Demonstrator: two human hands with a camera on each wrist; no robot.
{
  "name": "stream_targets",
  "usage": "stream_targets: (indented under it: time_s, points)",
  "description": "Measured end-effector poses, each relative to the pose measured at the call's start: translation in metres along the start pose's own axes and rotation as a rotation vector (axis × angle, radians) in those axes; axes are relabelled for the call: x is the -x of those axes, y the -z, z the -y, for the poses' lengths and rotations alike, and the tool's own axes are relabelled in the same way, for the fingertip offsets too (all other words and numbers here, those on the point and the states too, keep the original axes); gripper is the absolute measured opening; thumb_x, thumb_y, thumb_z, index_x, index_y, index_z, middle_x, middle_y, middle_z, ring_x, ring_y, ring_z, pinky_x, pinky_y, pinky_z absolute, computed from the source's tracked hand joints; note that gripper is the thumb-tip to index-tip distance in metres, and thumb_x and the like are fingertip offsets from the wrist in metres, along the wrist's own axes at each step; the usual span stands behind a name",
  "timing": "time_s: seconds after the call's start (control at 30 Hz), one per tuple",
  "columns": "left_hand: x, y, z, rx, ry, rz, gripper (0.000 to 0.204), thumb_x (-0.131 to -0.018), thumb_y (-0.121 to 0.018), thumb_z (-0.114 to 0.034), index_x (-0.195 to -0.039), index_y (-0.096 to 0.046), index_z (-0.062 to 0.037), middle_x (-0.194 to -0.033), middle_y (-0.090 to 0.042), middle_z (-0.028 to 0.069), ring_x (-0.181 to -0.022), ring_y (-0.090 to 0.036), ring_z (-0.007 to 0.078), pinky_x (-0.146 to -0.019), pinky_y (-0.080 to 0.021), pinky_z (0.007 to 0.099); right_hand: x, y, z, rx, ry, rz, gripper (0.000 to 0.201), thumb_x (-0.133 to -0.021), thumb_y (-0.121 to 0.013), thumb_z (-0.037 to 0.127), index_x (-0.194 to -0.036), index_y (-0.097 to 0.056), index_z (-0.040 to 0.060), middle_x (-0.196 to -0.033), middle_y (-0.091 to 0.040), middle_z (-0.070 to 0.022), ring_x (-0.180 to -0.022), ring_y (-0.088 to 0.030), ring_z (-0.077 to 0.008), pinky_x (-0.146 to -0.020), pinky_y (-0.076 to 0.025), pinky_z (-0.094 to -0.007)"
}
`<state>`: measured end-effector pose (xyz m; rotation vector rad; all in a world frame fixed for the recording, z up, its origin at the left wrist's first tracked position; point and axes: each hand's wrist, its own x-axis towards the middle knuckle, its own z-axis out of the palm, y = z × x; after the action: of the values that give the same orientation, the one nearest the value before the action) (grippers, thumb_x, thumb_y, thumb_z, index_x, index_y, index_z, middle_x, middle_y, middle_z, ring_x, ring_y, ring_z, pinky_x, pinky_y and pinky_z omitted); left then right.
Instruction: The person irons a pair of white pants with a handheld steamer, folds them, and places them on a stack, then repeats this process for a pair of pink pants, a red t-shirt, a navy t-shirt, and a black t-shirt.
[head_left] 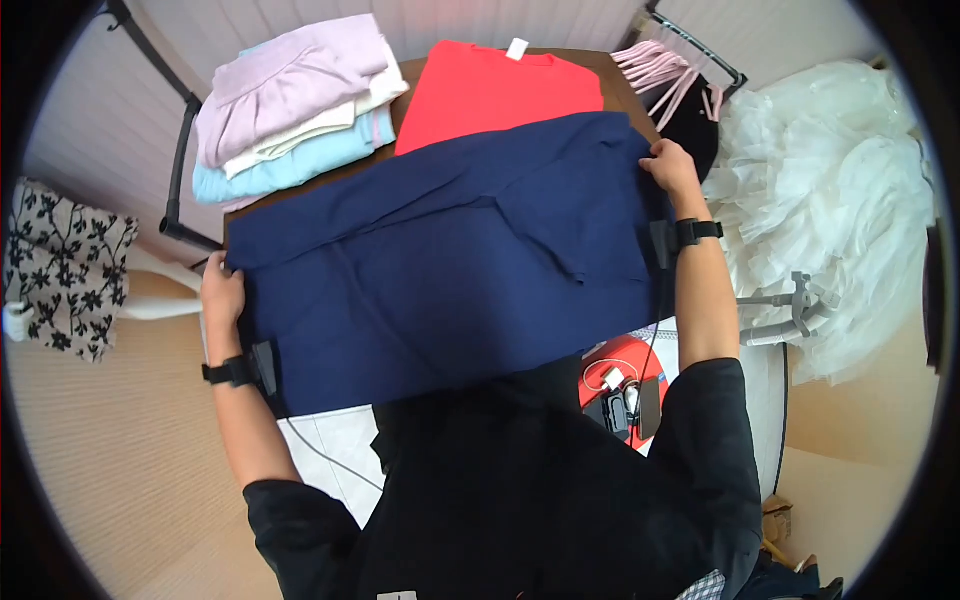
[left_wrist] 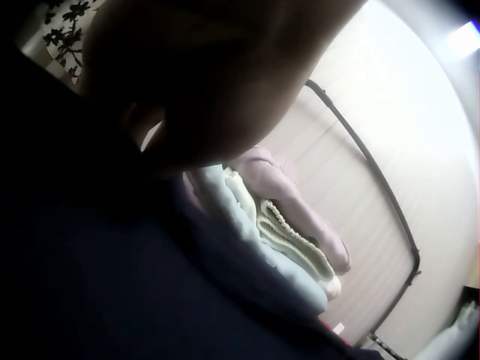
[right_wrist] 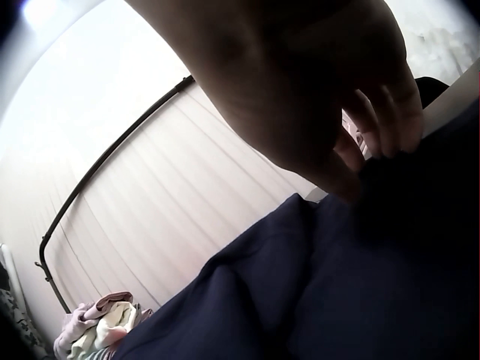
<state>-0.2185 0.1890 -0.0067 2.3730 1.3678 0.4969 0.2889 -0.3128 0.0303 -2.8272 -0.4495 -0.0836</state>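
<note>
A navy blue garment (head_left: 440, 290) is spread wide in front of the person, its far part folded over in a long band with creases. At its left edge the left hand (head_left: 223, 298) grips the cloth; in the left wrist view that hand (left_wrist: 202, 82) is dark and its fingertips are mostly hidden. The right hand (head_left: 673, 170) pinches the garment's far right edge. Thumb and fingers of the right hand (right_wrist: 322, 97) come down onto the navy fabric (right_wrist: 247, 300) in the right wrist view. The garment's near edge hangs close to the person's black shirt.
Beyond the garment, a red shirt (head_left: 500, 95) lies on the brown table (head_left: 625, 95). Folded lilac, cream and light blue clothes (head_left: 290, 110) are stacked at its left. Pink hangers (head_left: 655, 65) and a white ruffled dress (head_left: 820, 190) are at right. A red stool (head_left: 625, 360) holds small devices.
</note>
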Motion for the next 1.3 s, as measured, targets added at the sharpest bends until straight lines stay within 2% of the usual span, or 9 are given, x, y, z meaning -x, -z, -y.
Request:
stream_targets:
  time_s: [0.07, 0.27, 0.37, 0.63, 0.83, 1.03, 1.1, 1.13, 1.3]
  points:
    - [0.01, 0.011, -0.029, -0.082, 0.001, -0.008, 0.027, -0.081, -0.06, -0.006, -0.108, -0.062, -0.0044, -0.091, -0.068, 0.019, -0.091, -0.065, 0.0363, -0.08, -0.049, 0.0409, -0.004, -0.003, -0.004, -0.014, -0.009, 0.019, 0.031, -0.071, -0.077, 0.024, -0.094, -0.068, 0.0053, -0.098, -0.07, -0.0184, -0.099, -0.066, -0.0344, -0.085, -0.052, -0.0409]
    - [0.015, 0.016, -0.037, -0.118, -0.007, -0.076, 0.019, -0.084, -0.058, -0.006, -0.102, -0.066, -0.0042, -0.09, -0.069, 0.0203, -0.09, -0.066, 0.0386, -0.079, -0.05, 0.0446, -0.014, -0.005, -0.011, 0.053, 0.004, 0.083, 0.023, -0.074, -0.072, 0.019, -0.091, -0.067, 0.0051, -0.093, -0.069, -0.0203, -0.096, -0.066, -0.0365, -0.083, -0.052, -0.042]
    - [0.014, 0.017, -0.037, -0.163, 0.01, -0.131, 0.018, -0.086, -0.058, -0.007, -0.102, -0.067, -0.0052, -0.091, -0.069, 0.0208, -0.09, -0.065, 0.0394, -0.079, -0.05, 0.0456, 0.0, 0.003, 0.001, 0.065, 0.049, 0.003, 0.022, -0.074, -0.069, 0.016, -0.091, -0.066, 0.0034, -0.096, -0.068, -0.0218, -0.098, -0.065, -0.0385, -0.084, -0.052, -0.0434]
    - [0.008, 0.013, -0.02, -0.17, 0.043, -0.16, 0.015, -0.088, -0.056, -0.007, -0.1, -0.064, -0.0066, -0.09, -0.067, 0.0247, -0.091, -0.063, 0.0438, -0.079, -0.049, 0.0482, -0.001, -0.001, 0.012, 0.268, 0.136, 0.043, 0.022, -0.077, -0.064, 0.011, -0.096, -0.063, -0.001, -0.098, -0.067, -0.0255, -0.098, -0.064, -0.0421, -0.087, -0.051, -0.0478]
    - [0.011, 0.013, -0.004, -0.09, 0.108, -0.153, 0.011, -0.089, -0.054, -0.006, -0.097, -0.061, -0.0071, -0.087, -0.066, 0.0255, -0.09, -0.063, 0.0446, -0.077, -0.049, 0.0483, -0.009, -0.006, -0.013, 0.253, 0.09, -0.091, 0.02, -0.077, -0.061, 0.01, -0.093, -0.062, -0.0017, -0.094, -0.067, -0.0271, -0.095, -0.064, -0.0439, -0.086, -0.051, -0.0486]
    - [0.016, 0.015, -0.006, -0.034, 0.013, -0.096, 0.009, -0.09, -0.057, -0.006, -0.098, -0.061, -0.0065, -0.087, -0.067, 0.0244, -0.085, -0.064, 0.0421, -0.075, -0.05, 0.0455, -0.016, -0.016, -0.014, 0.079, 0.196, -0.039, 0.019, -0.076, -0.062, 0.01, -0.093, -0.06, 0.0005, -0.091, -0.067, -0.0231, -0.093, -0.064, -0.0416, -0.082, -0.051, -0.0474]
    - [0.02, 0.013, -0.005, 0.067, -0.132, -0.076, 0.014, -0.088, -0.061, -0.005, -0.102, -0.061, -0.0061, -0.087, -0.067, 0.0221, -0.083, -0.066, 0.038, -0.073, -0.051, 0.0424, -0.008, -0.006, -0.002, 0.083, 0.243, -0.009, 0.026, -0.077, -0.067, 0.015, -0.098, -0.061, 0.001, -0.094, -0.067, -0.0234, -0.094, -0.065, -0.0405, -0.083, -0.051, -0.0449]
    - [0.021, 0.016, -0.006, 0.056, -0.062, -0.004, 0.022, -0.087, -0.063, -0.008, -0.109, -0.06, -0.0066, -0.086, -0.065, 0.0148, -0.079, -0.065, 0.0253, -0.074, -0.051, 0.0356, 0.0, 0.003, 0.006, 0.009, 0.219, 0.007, 0.03, -0.078, -0.069, 0.018, -0.101, -0.061, 0.0009, -0.094, -0.067, -0.0225, -0.094, -0.066, -0.0392, -0.083, -0.052, -0.0432]
    - [0.043, 0.034, -0.015, 0.046, -0.016, 0.086, 0.036, -0.085, -0.066, -0.005, -0.119, -0.058, -0.0071, -0.094, -0.065, 0.0177, -0.09, -0.065, 0.032, -0.08, -0.05, 0.0388, 0.023, 0.022, 0.027, -0.372, 0.032, 0.303, 0.048, -0.081, -0.075, 0.027, -0.119, -0.058, 0.0021, -0.092, -0.069, -0.0142, -0.084, -0.067, -0.0244, -0.076, -0.053, -0.0355]
